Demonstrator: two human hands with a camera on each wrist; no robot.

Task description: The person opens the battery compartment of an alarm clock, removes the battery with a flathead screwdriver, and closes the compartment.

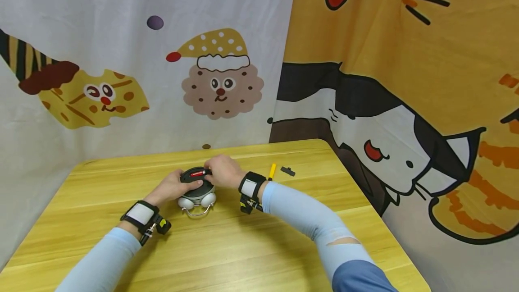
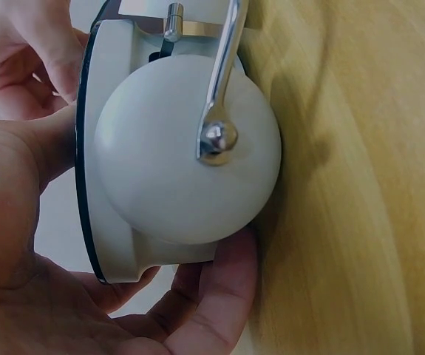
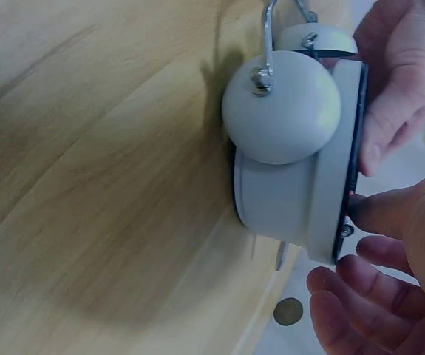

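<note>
A white twin-bell alarm clock (image 1: 206, 189) lies with its black back up and its bells toward me. In that back, a red battery (image 1: 198, 173) sits in the uncovered compartment. My left hand (image 1: 174, 187) grips the clock's left side, its thumb across the back and its fingers under the side by the bell (image 2: 182, 148). At the far right of the clock is my right hand (image 1: 224, 171). Its thumb (image 3: 389, 209) presses on the back by the battery, while the other fingers are loosely bent beside the rim.
Right of the hands lie a yellow-handled tool (image 1: 272, 170) and a small dark cover (image 1: 288, 171) with tabs. The wooden table (image 1: 227, 256) ends at a printed curtain (image 1: 134, 134) behind the clock. A chrome handle (image 1: 198, 214) joins the bells.
</note>
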